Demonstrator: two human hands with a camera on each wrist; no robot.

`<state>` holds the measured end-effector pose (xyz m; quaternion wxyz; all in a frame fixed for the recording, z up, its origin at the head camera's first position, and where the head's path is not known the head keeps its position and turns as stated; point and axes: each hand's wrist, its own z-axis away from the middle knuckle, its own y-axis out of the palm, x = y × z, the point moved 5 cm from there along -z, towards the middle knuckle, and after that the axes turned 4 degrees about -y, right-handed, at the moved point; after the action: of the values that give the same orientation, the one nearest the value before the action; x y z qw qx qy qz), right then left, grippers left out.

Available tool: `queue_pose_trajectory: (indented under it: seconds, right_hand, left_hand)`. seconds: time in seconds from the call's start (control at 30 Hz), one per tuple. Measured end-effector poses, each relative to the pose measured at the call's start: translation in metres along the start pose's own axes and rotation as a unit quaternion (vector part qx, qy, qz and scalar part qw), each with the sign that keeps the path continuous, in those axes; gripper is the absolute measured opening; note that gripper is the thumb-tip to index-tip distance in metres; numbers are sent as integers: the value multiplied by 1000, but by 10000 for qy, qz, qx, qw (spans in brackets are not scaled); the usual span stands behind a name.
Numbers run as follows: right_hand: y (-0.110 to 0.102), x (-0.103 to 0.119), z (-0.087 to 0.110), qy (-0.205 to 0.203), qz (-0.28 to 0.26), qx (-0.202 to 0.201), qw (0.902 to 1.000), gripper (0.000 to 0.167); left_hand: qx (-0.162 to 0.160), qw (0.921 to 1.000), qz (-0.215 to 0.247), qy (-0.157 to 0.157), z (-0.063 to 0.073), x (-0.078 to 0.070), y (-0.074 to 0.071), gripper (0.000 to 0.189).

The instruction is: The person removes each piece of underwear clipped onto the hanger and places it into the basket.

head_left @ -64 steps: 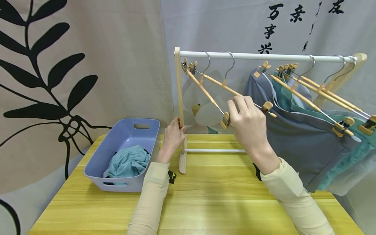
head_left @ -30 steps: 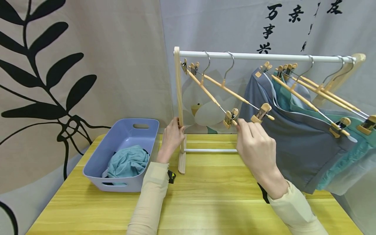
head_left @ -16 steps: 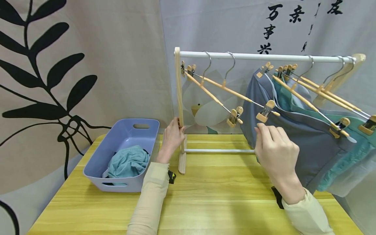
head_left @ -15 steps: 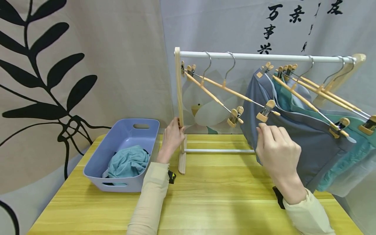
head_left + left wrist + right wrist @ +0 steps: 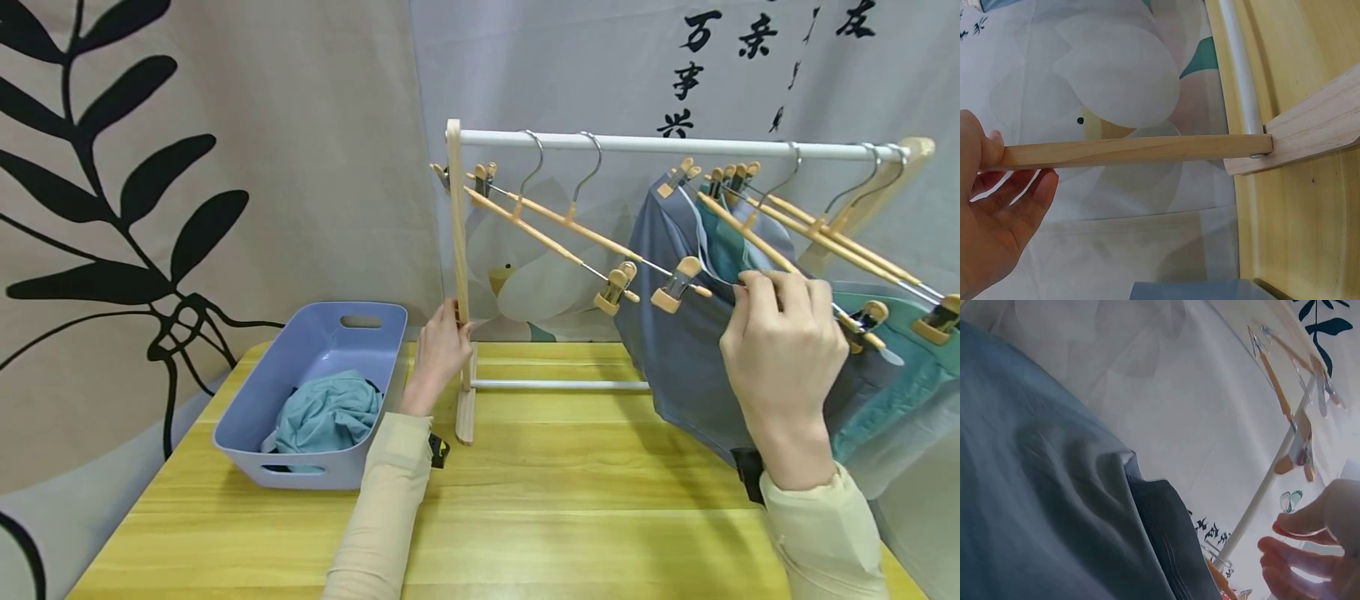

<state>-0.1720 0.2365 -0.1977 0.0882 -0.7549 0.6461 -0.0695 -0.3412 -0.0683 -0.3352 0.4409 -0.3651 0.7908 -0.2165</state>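
Observation:
My left hand [image 5: 442, 350] grips the wooden upright [image 5: 1129, 150] of the small clothes rack, thumb on one side and fingers on the other in the left wrist view. My right hand [image 5: 783, 350] is raised in front of the grey-blue garment [image 5: 675, 358], overlapping its clip hanger [image 5: 742, 229]. Contact with either is unclear in the head view. In the right wrist view its thumb and fingers are loosely bent with nothing between them, beside the garment [image 5: 1054, 475]. Two bare clip hangers [image 5: 547, 242] [image 5: 600, 239] hang from the white rail [image 5: 637, 143] at its left.
A blue-purple basket [image 5: 255, 400] holding a crumpled teal cloth [image 5: 330, 412] stands left of the rack on the wooden table [image 5: 555, 517]. Teal and pale garments [image 5: 862, 417] hang behind the grey-blue one. A printed curtain [image 5: 315, 167] backs the table.
My right hand has moved right, from the bare hangers to the front of the grey-blue garment's hanger. The nearer bare hanger has swung round. My left hand has stayed on the upright.

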Motion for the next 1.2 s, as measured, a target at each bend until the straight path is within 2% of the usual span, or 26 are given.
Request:
queue_pose_trajectory:
  seconds: [0.27,0.5,0.83,1.2]
  right_hand:
    - [14,-8,-22,-104,253,541,9982,22]
    - [29,-27,-30,395,520,1018,9927,26]
    - [38,-39,-31,601,781,967,9904,26]
    - [41,-43,-30,935,466,1191,9874,23]
  left_hand:
    - [20,10000,16,-54,0,1,1,24]
    - [47,9999,46,-136,0,1,1,24]
    - [51,9999,46,-114,0,1,1,23]
    - [54,9999,33,-94,1,1,2,24]
